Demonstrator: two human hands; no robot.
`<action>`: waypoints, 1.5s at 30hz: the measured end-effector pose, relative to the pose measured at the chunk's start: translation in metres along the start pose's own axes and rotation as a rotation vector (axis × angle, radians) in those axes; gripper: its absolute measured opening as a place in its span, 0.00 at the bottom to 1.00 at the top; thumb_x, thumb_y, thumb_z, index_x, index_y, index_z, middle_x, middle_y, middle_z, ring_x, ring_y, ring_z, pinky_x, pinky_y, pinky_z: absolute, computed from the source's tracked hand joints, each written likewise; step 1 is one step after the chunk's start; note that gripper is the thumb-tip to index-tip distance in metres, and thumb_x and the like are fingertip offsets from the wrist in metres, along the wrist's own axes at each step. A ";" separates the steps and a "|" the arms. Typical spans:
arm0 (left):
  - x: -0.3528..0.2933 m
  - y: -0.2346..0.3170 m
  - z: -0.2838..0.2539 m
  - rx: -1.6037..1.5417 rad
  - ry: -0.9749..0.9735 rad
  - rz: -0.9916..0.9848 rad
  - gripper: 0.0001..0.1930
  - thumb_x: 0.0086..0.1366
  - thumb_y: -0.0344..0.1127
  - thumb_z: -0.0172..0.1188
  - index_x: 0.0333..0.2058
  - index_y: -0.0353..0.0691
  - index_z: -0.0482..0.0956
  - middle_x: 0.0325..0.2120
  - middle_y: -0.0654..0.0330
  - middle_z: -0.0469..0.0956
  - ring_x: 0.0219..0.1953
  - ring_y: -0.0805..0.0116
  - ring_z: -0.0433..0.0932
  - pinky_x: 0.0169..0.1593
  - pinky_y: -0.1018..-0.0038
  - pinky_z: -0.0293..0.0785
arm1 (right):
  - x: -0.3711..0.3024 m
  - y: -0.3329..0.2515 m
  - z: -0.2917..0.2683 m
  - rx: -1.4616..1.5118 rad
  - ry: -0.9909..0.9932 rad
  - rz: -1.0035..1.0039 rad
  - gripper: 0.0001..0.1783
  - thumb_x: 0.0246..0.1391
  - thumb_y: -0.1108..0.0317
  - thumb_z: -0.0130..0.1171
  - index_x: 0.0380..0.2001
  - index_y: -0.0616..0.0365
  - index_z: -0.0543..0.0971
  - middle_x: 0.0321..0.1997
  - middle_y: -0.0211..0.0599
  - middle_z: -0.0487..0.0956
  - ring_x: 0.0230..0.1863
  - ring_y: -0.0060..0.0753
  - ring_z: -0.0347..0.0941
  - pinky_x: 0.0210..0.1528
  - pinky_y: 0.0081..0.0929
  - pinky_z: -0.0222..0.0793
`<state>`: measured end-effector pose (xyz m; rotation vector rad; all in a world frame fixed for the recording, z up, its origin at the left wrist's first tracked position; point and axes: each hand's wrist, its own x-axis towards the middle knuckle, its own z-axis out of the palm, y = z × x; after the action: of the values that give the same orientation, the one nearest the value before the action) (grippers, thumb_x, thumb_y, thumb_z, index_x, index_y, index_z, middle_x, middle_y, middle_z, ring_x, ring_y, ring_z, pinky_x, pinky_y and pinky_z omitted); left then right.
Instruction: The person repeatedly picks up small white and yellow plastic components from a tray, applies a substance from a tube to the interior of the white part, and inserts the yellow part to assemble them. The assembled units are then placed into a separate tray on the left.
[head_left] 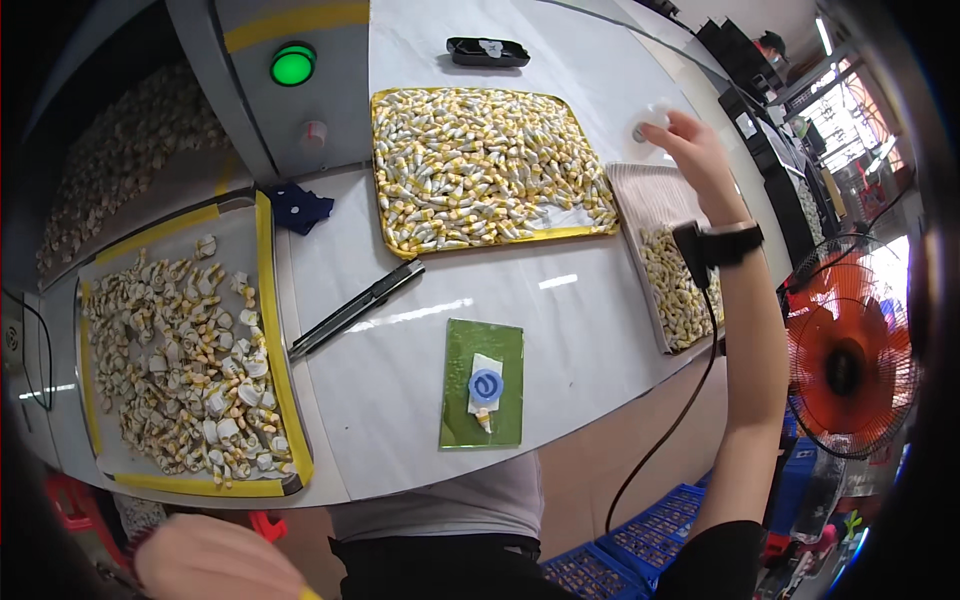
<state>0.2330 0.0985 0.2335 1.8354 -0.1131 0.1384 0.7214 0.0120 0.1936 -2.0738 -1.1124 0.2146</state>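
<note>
A white worktable (600, 330) curves through a workshop, with an orange fan (848, 368) at three o'clock and blue crates (640, 545) below the table's edge. The right hand (690, 150), wearing a black wrist strap (722, 243) with a trailing cable, is raised at one o'clock and closed around a small white piece (652, 118) above a ridged tray (668, 250). That tray looks partly filled: pale pieces crowd its near half, and its far half is bare. At twelve o'clock a yellow-rimmed tray (480, 165) remains heaped with white-and-yellow pieces, so plenty seems left to handle. A green mat (482, 385) near the centre carries one piece under a blue ring (485, 385). A black utility knife (355, 308) lies to its left. At nine o'clock, a bin (185, 350) holds loose scraps. The left hand (215, 560) sits low at seven o'clock; whether it grips anything cannot be told.
</note>
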 end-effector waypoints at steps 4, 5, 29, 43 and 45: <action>0.011 -0.038 0.030 -0.181 0.115 -0.002 0.15 0.38 0.30 0.71 0.28 0.31 0.79 0.21 0.54 0.78 0.25 0.57 0.78 0.30 0.70 0.73 | 0.043 0.059 0.009 -0.114 0.023 0.076 0.18 0.40 0.59 0.66 0.32 0.62 0.81 0.25 0.30 0.78 0.27 0.19 0.70 0.30 0.21 0.63; 0.011 -0.043 0.035 -0.221 0.132 0.014 0.16 0.38 0.30 0.72 0.27 0.31 0.79 0.21 0.54 0.78 0.25 0.57 0.78 0.30 0.70 0.73 | 0.045 0.058 0.016 -0.141 0.019 0.092 0.18 0.40 0.58 0.67 0.30 0.62 0.81 0.25 0.30 0.78 0.27 0.19 0.70 0.30 0.21 0.63; 0.017 -0.086 0.084 -0.872 0.402 -0.034 0.17 0.49 0.28 0.69 0.36 0.26 0.75 0.29 0.49 0.77 0.28 0.67 0.77 0.32 0.76 0.73 | -0.039 -0.005 0.050 -0.398 -0.342 -0.066 0.09 0.45 0.71 0.60 0.28 0.65 0.75 0.28 0.45 0.76 0.32 0.39 0.73 0.37 0.31 0.68; 0.010 -0.104 0.096 -1.252 0.601 -0.096 0.17 0.49 0.23 0.67 0.39 0.27 0.75 0.35 0.46 0.78 0.38 0.63 0.79 0.46 0.68 0.75 | -0.135 -0.097 0.067 0.001 -0.504 -0.396 0.10 0.44 0.83 0.56 0.32 0.61 0.78 0.26 0.35 0.76 0.24 0.25 0.72 0.24 0.18 0.67; 0.012 -0.105 0.095 -1.280 0.584 -0.110 0.17 0.50 0.23 0.67 0.40 0.27 0.74 0.35 0.46 0.78 0.38 0.63 0.78 0.46 0.68 0.74 | -0.154 -0.102 0.073 0.067 -0.628 -0.409 0.13 0.42 0.83 0.57 0.34 0.60 0.78 0.27 0.36 0.76 0.24 0.29 0.73 0.24 0.24 0.69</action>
<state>0.2642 0.0342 0.1107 0.4783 0.2643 0.4061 0.5286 -0.0330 0.1832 -1.7038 -1.8424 0.7184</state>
